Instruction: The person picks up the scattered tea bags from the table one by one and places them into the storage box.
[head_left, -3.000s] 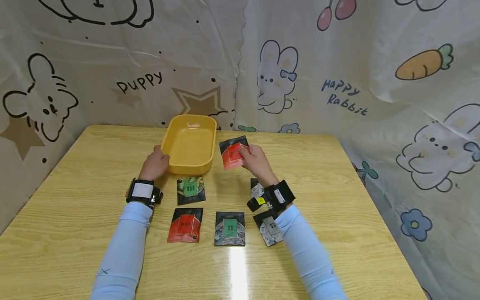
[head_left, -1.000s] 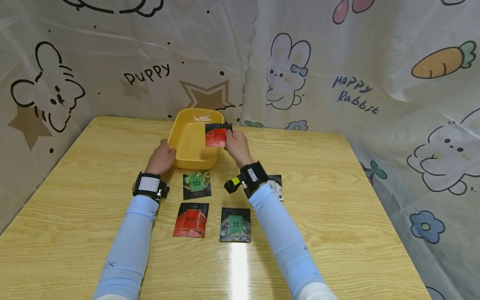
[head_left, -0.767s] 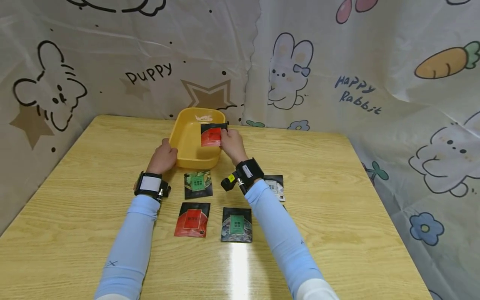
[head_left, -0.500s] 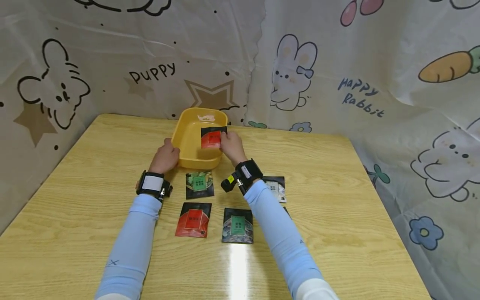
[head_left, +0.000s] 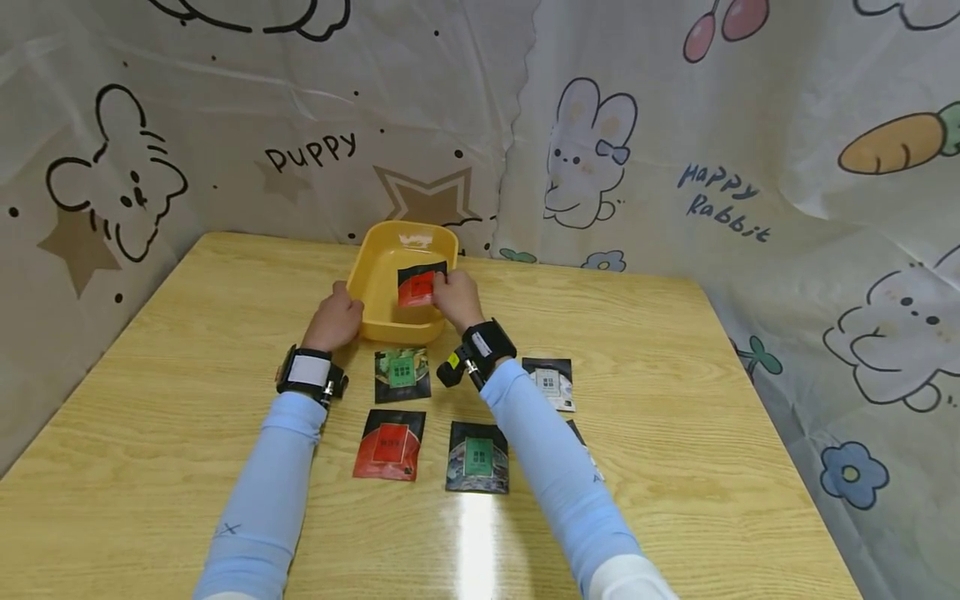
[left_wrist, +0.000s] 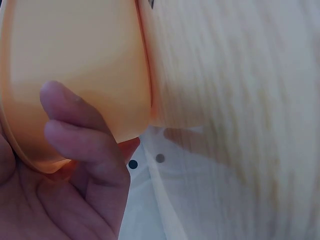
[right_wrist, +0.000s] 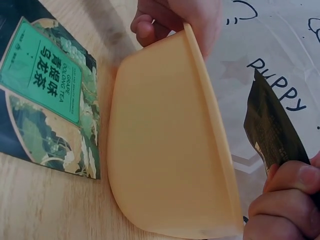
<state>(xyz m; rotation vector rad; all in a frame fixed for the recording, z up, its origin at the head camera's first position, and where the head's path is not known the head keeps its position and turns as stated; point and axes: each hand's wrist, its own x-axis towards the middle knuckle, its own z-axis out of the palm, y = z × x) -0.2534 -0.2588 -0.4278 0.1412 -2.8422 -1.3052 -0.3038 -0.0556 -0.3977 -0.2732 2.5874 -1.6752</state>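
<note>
One red-and-black sachet (head_left: 414, 288), pinched by the right hand (head_left: 458, 299), overhangs the yellow tray (head_left: 401, 332) the left hand (head_left: 334, 321) grips; right of it, a sleeve (head_left: 551, 450) mostly hides a packet (head_left: 576, 430).

smooth plastic tray (head_left: 401, 333) with a glossy inside, film-like held packet (head_left: 414, 289) with a faint sheen, smooth wood-grain table (head_left: 675, 517) with a glossy streak, creased cloth-like backdrop (head_left: 480, 75), matt cloth sleeves (head_left: 262, 492)

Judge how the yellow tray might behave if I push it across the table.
The yellow tray looks low and broad, so it would probably slide rather than tip or roll. Its thin-looking rim and plastic sheen suggest it is light for its size yet fairly stiff. The glossy surface may feel slippery, though the left hand holds its side.
</note>
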